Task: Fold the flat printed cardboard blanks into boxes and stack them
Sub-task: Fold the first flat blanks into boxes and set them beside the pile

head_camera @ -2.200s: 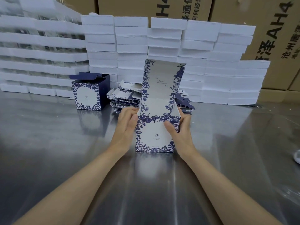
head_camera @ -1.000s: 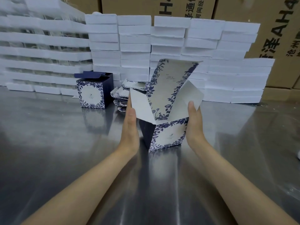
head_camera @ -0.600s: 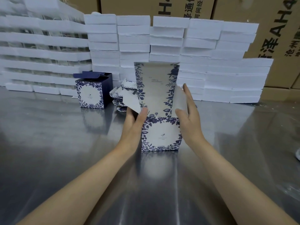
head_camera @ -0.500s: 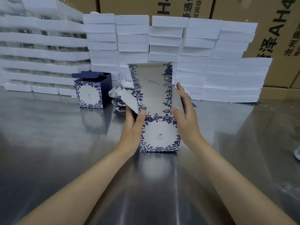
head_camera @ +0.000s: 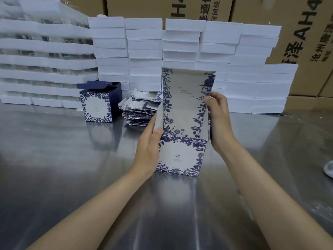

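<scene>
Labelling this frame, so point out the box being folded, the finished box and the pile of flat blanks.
box being folded (head_camera: 180, 156), head view, printed front panel
finished box (head_camera: 96, 107), head view, front face
pile of flat blanks (head_camera: 138, 109), head view, stacked edges

brown cartons — "AH4", "沧州", box print — illegible

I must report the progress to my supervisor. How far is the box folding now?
Done: one folded box stands at the back of the steel table, its top flaps not yet closed. In hand: a second box stands upright with its lid up; the left hand and right hand hold its side flaps. Left: close this box, fold the pile of flat blanks, and stack. No stack of boxes yet.
</scene>
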